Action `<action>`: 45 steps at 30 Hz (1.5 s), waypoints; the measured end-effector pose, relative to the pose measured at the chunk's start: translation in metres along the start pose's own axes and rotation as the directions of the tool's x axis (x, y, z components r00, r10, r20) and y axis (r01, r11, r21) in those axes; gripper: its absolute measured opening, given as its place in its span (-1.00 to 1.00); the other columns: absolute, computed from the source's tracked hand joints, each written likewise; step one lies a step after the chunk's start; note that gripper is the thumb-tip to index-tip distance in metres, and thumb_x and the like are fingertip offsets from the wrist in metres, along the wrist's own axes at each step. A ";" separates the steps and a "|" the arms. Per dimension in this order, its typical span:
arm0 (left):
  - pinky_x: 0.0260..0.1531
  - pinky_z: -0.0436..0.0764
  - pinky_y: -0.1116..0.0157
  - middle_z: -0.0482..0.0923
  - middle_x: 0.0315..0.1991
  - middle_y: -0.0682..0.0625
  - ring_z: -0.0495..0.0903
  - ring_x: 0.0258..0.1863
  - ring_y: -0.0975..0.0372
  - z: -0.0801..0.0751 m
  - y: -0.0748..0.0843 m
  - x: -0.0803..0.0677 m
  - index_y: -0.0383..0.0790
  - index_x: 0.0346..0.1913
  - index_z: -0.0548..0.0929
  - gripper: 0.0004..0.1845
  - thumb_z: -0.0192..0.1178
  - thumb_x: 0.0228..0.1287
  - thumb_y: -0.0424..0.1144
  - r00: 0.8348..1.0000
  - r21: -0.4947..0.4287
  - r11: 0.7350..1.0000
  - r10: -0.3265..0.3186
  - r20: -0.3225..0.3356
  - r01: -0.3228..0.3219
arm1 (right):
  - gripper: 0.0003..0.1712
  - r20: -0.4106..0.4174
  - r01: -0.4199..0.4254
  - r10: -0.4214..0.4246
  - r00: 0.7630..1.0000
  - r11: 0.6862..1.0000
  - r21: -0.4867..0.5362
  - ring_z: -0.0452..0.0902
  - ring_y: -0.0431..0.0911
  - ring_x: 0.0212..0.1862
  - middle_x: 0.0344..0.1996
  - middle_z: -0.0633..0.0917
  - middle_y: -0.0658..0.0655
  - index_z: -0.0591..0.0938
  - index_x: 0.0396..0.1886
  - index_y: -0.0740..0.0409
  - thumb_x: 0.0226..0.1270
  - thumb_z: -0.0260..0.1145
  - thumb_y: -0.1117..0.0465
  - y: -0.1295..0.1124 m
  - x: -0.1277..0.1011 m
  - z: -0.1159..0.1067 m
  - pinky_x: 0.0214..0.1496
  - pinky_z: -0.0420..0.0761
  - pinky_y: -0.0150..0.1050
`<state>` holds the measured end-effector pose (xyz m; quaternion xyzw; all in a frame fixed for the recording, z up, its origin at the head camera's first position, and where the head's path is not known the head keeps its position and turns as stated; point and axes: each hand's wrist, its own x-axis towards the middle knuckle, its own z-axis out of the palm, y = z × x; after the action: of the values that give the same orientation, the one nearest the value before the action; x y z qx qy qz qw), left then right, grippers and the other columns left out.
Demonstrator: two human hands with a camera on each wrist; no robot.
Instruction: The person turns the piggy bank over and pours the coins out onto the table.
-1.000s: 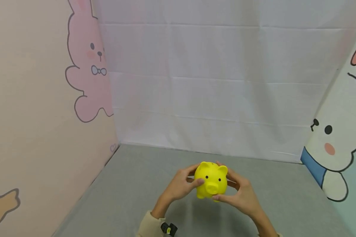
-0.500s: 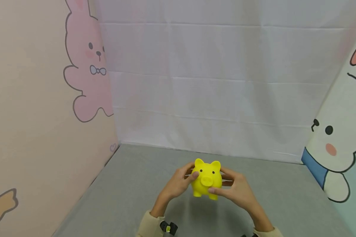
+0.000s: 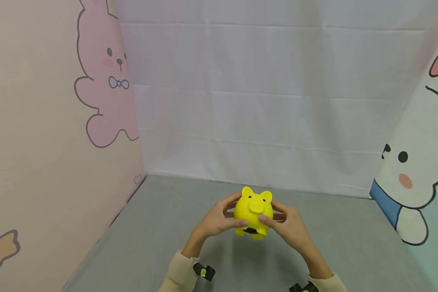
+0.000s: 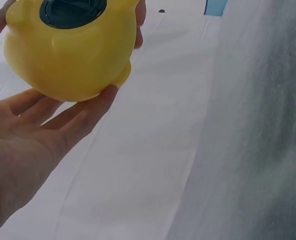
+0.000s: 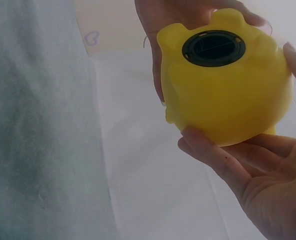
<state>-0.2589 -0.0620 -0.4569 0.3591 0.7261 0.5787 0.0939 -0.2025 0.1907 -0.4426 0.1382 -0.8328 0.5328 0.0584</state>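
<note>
A yellow piggy bank (image 3: 253, 211) is held up above the grey table between both hands, tilted back with its snout raised toward the camera. My left hand (image 3: 219, 217) grips its left side, thumb across the lower front and fingers behind. On the other side my right hand (image 3: 290, 227) grips it, its thumb on the front below the snout. A round black plug (image 5: 214, 48) in the belly shows fully in the right wrist view and partly in the left wrist view. The pig's back is hidden in the head view.
The grey tabletop (image 3: 175, 198) reaches back to a white cloth backdrop (image 3: 255, 101). A wall with a pink rabbit picture (image 3: 106, 81) stands on the left, and one with a white rabbit picture (image 3: 416, 170) on the right. Black wrist cameras (image 3: 204, 271) sit at the sleeves.
Both hands have turned the piggy bank so its snout points further up and part of its black plug shows below. It has moved slightly left and up, and the left thumb has slid lower.
</note>
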 end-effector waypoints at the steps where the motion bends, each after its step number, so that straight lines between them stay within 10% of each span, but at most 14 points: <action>1: 0.33 0.67 0.11 0.42 0.54 -0.03 0.56 0.41 0.01 0.001 0.000 0.001 0.04 0.61 0.32 -0.15 0.44 0.34 0.10 1.000 -0.008 1.000 -0.001 -0.011 0.001 | -0.37 0.003 -0.002 0.002 1.000 1.000 0.001 0.85 0.01 -0.07 0.26 0.69 0.39 0.57 0.42 0.20 0.45 0.45 0.08 0.001 0.000 0.000 -0.10 0.85 -0.21; 11: 0.02 0.80 0.30 0.66 0.33 0.03 0.73 0.15 0.16 0.016 -0.001 -0.001 0.06 0.48 0.52 -0.26 0.48 0.28 0.13 0.989 -0.005 0.998 -0.056 -0.140 0.056 | -0.32 -0.024 -0.004 0.003 1.000 0.999 -0.042 0.79 0.17 0.09 0.35 0.62 0.38 0.45 0.51 0.26 0.53 0.37 0.07 0.008 -0.008 0.003 0.04 0.83 -0.10; 19: 0.01 0.78 0.21 0.70 0.26 0.00 0.72 0.12 0.08 0.010 -0.005 0.001 -0.02 0.42 0.59 -0.31 0.35 0.35 0.26 0.972 0.067 0.990 -0.106 -0.211 0.123 | 0.03 -0.056 0.211 -0.215 0.975 0.975 -0.075 0.72 0.23 0.20 0.60 0.35 0.27 0.26 0.67 -0.09 0.29 0.58 0.22 0.010 -0.008 0.003 0.16 0.79 -0.02; 34: -0.19 0.80 0.31 0.74 0.11 -0.13 0.75 -0.12 0.24 0.013 0.000 0.002 -0.17 0.37 0.62 -0.33 0.08 0.54 0.30 0.974 -0.040 0.981 -0.192 -0.118 0.188 | 0.00 -0.059 0.365 -0.372 0.926 0.925 -0.105 0.76 -0.25 0.07 0.39 0.62 0.25 0.39 0.59 0.03 0.17 0.64 0.28 0.017 -0.007 0.008 0.04 0.80 -0.32; 45: -0.01 0.80 0.26 0.21 0.64 -0.13 0.64 0.31 0.01 0.017 0.005 0.002 0.24 0.71 0.03 -0.19 -0.04 0.56 0.37 0.976 0.002 0.979 -0.204 -0.081 0.205 | -0.39 -0.099 0.125 -0.115 0.988 0.987 0.102 0.83 -0.19 -0.06 0.42 0.56 0.32 0.51 0.50 0.10 0.50 0.38 0.25 0.014 -0.007 0.000 -0.11 0.82 -0.32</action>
<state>-0.2490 -0.0470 -0.4569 0.2594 0.7654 0.5762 0.1221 -0.2002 0.1973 -0.4565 0.1662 -0.7894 0.5784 0.1215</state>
